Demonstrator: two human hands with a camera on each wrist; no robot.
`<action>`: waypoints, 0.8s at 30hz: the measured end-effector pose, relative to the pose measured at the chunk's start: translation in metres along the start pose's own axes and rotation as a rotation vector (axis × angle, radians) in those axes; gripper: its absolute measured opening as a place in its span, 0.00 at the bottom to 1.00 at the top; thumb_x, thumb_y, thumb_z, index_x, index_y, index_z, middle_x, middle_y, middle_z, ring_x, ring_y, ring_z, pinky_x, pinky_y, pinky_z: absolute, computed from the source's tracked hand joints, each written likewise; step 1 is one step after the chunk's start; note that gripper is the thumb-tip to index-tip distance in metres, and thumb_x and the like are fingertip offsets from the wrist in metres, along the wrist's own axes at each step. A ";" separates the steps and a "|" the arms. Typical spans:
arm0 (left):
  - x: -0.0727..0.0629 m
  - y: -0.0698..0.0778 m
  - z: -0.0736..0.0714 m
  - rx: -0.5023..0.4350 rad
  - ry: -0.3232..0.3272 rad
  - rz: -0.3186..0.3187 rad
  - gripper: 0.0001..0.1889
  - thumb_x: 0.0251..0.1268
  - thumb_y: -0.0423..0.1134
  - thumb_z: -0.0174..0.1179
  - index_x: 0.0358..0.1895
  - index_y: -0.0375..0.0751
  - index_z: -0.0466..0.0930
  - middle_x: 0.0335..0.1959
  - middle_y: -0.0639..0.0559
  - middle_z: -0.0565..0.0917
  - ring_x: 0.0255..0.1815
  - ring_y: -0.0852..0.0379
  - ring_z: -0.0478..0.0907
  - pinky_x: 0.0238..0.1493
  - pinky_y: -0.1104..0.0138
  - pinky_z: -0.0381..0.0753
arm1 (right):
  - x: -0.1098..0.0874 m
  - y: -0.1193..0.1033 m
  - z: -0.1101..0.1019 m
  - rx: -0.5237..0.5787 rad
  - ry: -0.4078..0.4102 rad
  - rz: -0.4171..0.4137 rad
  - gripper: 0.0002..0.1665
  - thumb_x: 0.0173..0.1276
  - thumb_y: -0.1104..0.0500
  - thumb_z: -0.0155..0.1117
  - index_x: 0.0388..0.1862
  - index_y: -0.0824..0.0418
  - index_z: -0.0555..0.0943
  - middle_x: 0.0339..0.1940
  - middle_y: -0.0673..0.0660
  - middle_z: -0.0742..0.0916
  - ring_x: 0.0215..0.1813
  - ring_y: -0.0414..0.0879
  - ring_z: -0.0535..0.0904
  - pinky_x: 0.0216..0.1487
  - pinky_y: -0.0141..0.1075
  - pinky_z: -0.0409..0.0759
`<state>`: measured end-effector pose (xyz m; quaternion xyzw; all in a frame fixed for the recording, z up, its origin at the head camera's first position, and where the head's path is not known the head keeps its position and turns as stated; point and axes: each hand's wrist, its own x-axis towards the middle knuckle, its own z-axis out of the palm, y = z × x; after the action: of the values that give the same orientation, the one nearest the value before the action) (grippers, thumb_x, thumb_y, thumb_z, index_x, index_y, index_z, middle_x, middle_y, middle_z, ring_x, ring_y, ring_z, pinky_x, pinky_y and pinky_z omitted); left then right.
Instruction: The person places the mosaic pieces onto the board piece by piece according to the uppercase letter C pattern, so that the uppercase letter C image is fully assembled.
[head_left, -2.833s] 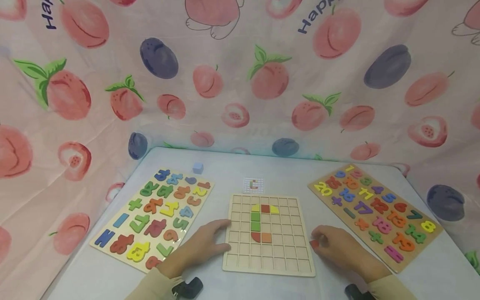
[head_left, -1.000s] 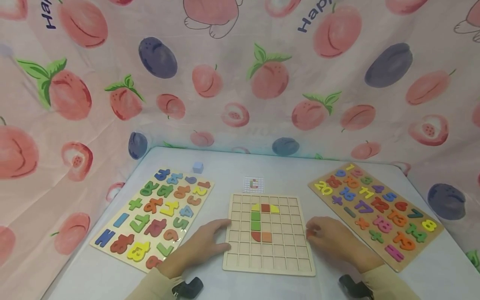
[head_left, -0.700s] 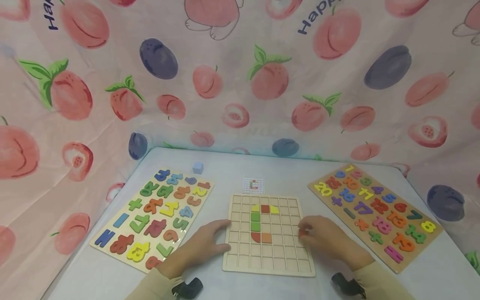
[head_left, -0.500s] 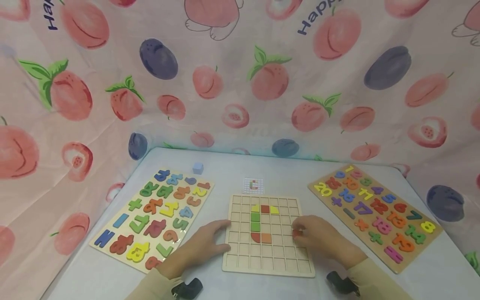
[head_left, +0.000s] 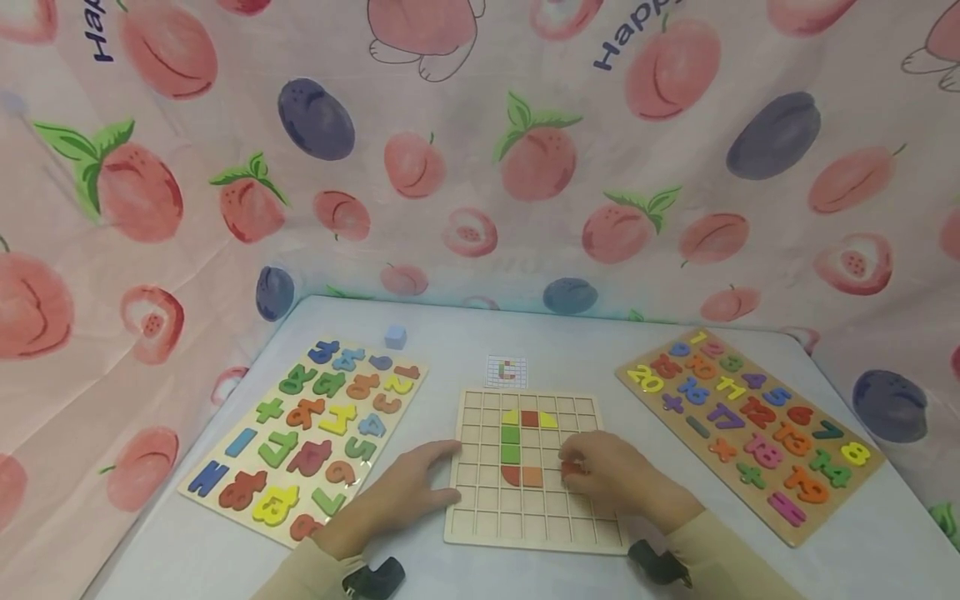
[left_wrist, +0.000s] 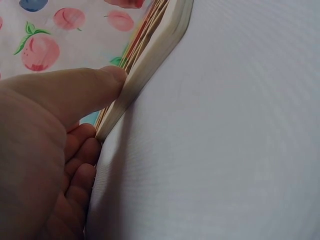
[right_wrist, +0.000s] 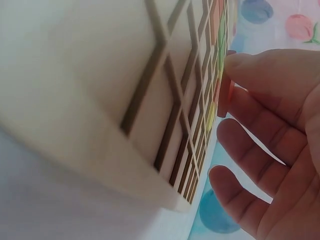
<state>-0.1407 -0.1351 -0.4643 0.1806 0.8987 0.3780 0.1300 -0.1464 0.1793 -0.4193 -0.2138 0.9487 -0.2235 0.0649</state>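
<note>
My right hand is over the right half of a light wooden grid board, pinching a small red tile between thumb and fingers. The tile is partly hidden in the head view. Set in the grid are a red square between two yellow corner tiles, two green squares below, then a red rounded tile and an orange square. At the board's left edge, my left hand has its thumb and forefinger spread apart. Its thumb touches the board's rim in the left wrist view.
A number puzzle board lies on the left, another on the right. Behind the grid board lies a small printed card showing a coloured C-like pattern. A pale blue cube stands at the back left of the white table.
Holding the red tile, my right hand has moved left from beside the grid board to over its right half. The left hand stays at the left edge.
</note>
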 end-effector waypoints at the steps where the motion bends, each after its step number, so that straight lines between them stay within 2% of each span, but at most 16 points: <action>1: 0.000 0.000 0.000 -0.001 0.001 0.001 0.34 0.62 0.45 0.70 0.71 0.40 0.69 0.70 0.44 0.72 0.74 0.41 0.63 0.72 0.46 0.61 | 0.001 -0.001 0.001 0.000 -0.002 0.000 0.08 0.59 0.63 0.72 0.38 0.56 0.84 0.36 0.47 0.86 0.44 0.48 0.82 0.51 0.48 0.80; 11: 0.000 -0.001 0.000 -0.007 -0.001 0.008 0.34 0.62 0.45 0.70 0.70 0.40 0.70 0.70 0.44 0.73 0.73 0.41 0.63 0.72 0.46 0.61 | 0.009 -0.008 0.012 -0.020 -0.033 0.045 0.09 0.60 0.61 0.73 0.40 0.56 0.85 0.37 0.47 0.86 0.45 0.47 0.81 0.51 0.46 0.81; 24: 0.000 -0.002 0.000 -0.002 0.000 0.018 0.34 0.62 0.45 0.69 0.71 0.39 0.69 0.70 0.44 0.73 0.73 0.41 0.63 0.72 0.46 0.62 | 0.009 -0.012 0.020 -0.044 -0.029 0.006 0.08 0.60 0.61 0.73 0.38 0.54 0.85 0.34 0.45 0.85 0.40 0.43 0.79 0.47 0.45 0.81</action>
<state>-0.1418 -0.1367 -0.4659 0.1887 0.8966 0.3800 0.1267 -0.1460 0.1577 -0.4323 -0.2155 0.9531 -0.1992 0.0745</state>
